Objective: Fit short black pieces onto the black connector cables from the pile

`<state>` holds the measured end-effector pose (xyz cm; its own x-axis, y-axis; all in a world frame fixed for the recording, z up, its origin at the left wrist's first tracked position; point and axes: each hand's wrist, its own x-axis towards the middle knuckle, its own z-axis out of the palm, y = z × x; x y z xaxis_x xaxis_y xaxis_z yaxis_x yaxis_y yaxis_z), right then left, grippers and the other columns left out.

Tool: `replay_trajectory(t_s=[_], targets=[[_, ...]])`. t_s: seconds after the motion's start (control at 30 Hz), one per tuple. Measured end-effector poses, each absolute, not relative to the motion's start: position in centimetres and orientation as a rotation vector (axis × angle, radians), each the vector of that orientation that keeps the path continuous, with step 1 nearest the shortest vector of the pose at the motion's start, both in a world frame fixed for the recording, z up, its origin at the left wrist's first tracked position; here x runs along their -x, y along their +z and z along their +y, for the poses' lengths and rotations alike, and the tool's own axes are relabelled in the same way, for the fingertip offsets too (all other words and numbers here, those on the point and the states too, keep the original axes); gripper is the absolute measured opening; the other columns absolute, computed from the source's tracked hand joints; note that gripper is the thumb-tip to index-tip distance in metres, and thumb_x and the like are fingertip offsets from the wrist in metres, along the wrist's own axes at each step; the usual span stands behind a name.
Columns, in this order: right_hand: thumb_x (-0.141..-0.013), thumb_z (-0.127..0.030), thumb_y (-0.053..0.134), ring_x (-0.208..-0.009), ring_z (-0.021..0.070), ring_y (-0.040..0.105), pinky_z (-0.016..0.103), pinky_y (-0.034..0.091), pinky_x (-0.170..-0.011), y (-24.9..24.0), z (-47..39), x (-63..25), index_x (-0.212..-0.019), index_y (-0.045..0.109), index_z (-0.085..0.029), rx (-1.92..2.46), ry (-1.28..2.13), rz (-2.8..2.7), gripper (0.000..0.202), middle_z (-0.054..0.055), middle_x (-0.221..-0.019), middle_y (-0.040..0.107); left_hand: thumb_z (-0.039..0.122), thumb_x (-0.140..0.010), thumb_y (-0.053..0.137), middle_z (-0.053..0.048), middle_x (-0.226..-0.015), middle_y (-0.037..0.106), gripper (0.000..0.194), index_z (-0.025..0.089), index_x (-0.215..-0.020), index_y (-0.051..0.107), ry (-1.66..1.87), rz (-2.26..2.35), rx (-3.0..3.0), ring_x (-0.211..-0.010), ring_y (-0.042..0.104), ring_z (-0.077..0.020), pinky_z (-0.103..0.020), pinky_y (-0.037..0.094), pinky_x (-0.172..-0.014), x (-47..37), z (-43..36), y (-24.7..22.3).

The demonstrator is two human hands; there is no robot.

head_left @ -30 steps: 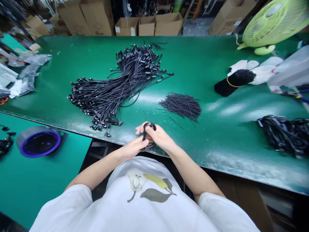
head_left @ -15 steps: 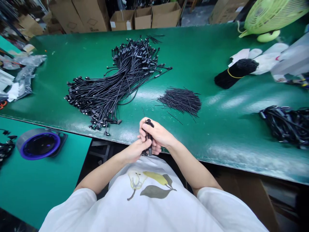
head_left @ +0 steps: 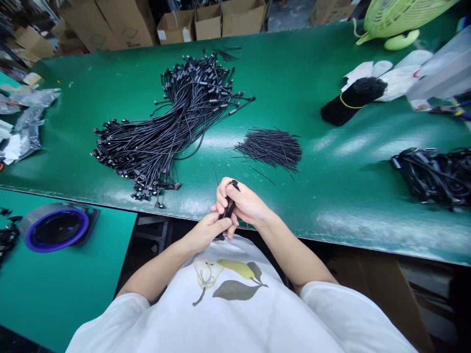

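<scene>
A folded black cable (head_left: 228, 209) is held between both hands, close to my shirt at the table's front edge. Around its lower part, my left hand (head_left: 208, 229) has its fingers closed. Higher up, my right hand (head_left: 243, 202) grips the same cable, its thumb near the top end; the fingers hide much of the cable. Just beyond the hands, a pile of short black ties (head_left: 270, 148) lies on the green table (head_left: 331, 196). To the left spreads a large bunch of black cables (head_left: 176, 122) with plugs at both ends.
Coiled black cables (head_left: 436, 176) lie at the right. Behind them is a bundle of black ties (head_left: 353, 101) with a yellow band, near a green fan (head_left: 401, 19). A purple-rimmed round object (head_left: 57, 229) stands on the lower left surface. Cardboard boxes (head_left: 209, 23) line the back.
The hands have shifted slightly on the cable, which now leans more to the right. My view has moved a little, so the table things appear further left and higher.
</scene>
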<state>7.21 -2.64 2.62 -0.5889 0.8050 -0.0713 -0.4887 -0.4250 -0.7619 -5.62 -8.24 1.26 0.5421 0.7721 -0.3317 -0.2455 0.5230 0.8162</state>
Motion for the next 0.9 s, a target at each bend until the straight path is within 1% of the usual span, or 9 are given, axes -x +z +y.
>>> replay_trajectory(t_s=[0.07,0.13,0.23,0.33,0.43,0.53,0.7,0.8,0.9], targets=[[-0.076,-0.053,0.073,-0.057,0.0072,0.053,0.025,0.054,-0.062,3.0,-2.6,-7.3,-0.076,0.046,-0.019,0.62,2.098,-0.799,0.044,-0.007,-0.064,0.049,0.061,-0.073,0.07,0.002,-0.054,0.05,0.049,0.013,-0.075,0.056,0.679,0.818,-0.812,-0.053,0.048,-0.0105,-0.026,0.037,-0.057,5.6,-8.1,1.2],[-0.075,-0.049,0.076,-0.047,0.0037,0.041,0.019,0.048,-0.052,3.5,-2.7,-7.3,-0.078,0.045,-0.02,0.67,2.101,-0.686,0.043,-0.01,-0.06,0.042,0.066,-0.068,0.071,0.005,-0.048,0.041,0.055,0.015,-0.067,0.052,0.641,0.792,-0.761,-0.046,0.04,-0.008,-0.025,0.032,-0.051,5.4,-8.0,1.2],[-0.076,-0.05,0.075,-0.039,0.001,0.018,0.011,0.026,-0.035,3.7,-2.7,-7.3,-0.076,0.044,-0.02,0.652,2.082,-0.636,0.043,-0.013,-0.052,0.029,0.068,-0.062,0.074,0.007,-0.052,0.037,0.058,0.014,-0.072,0.055,0.605,0.693,-0.64,-0.046,0.036,-0.0066,-0.024,0.031,-0.049,5.2,-8.0,1.6],[-0.077,-0.053,0.072,-0.038,0.0004,0.01,0.01,0.014,-0.032,3.4,-2.5,-7.4,-0.071,0.044,-0.019,0.631,2.087,-0.669,0.045,-0.013,-0.05,0.024,0.059,-0.069,0.075,0.004,-0.061,0.042,0.051,0.012,-0.083,0.059,0.621,0.669,-0.498,-0.054,0.044,-0.0089,-0.026,0.039,-0.056,5.2,-8.0,1.8],[-0.077,-0.054,0.071,-0.038,0.0002,0.011,0.01,0.014,-0.032,2.8,-2.2,-7.5,-0.07,0.045,-0.018,0.648,2.106,-0.703,0.045,-0.013,-0.048,0.024,0.048,-0.072,0.077,0.002,-0.064,0.044,0.042,0.011,-0.083,0.059,0.608,0.681,-0.425,-0.06,0.049,-0.011,-0.028,0.042,-0.062,5.1,-7.9,1.6],[-0.076,-0.053,0.073,-0.037,0.0002,0.014,0.01,0.014,-0.032,2.2,-2.1,-7.6,-0.071,0.047,-0.018,0.7,2.076,-0.717,0.043,-0.013,-0.047,0.025,0.043,-0.073,0.077,0.003,-0.064,0.043,0.038,0.011,-0.081,0.058,0.619,0.711,-0.407,-0.06,0.047,-0.0101,-0.026,0.04,-0.061,4.8,-7.8,1.2],[-0.075,-0.051,0.073,-0.034,0.0,0.026,0.012,0.02,-0.03,1.7,-2.2,-7.7,-0.076,0.048,-0.019,0.814,1.93,-0.765,0.041,-0.01,-0.056,0.041,0.052,-0.081,0.066,0.006,-0.059,0.036,0.041,0.013,-0.082,0.056,0.657,0.788,-0.552,-0.052,0.031,-0.0063,-0.022,0.027,-0.053,4.5,-7.7,0.9],[-0.078,-0.05,0.071,-0.035,0.0036,0.038,0.014,0.028,-0.029,1.7,-2.3,-7.7,-0.087,0.05,-0.022,0.86,1.815,-0.769,0.037,-0.009,-0.061,0.047,0.056,-0.08,0.065,0.006,-0.059,0.038,0.044,0.013,-0.082,0.056,0.655,0.821,-0.706,-0.054,0.036,-0.0079,-0.024,0.03,-0.055,4.7,-7.8,0.9],[-0.077,-0.045,0.074,-0.037,0.002,0.033,0.012,0.025,-0.029,2.0,-2.4,-7.6,-0.088,0.049,-0.022,0.836,1.736,-0.635,0.035,-0.01,-0.061,0.043,0.058,-0.078,0.066,0.004,-0.059,0.041,0.046,0.013,-0.081,0.056,0.653,0.833,-0.71,-0.056,0.042,-0.0099,-0.026,0.035,-0.059,4.5,-7.9,0.9]])
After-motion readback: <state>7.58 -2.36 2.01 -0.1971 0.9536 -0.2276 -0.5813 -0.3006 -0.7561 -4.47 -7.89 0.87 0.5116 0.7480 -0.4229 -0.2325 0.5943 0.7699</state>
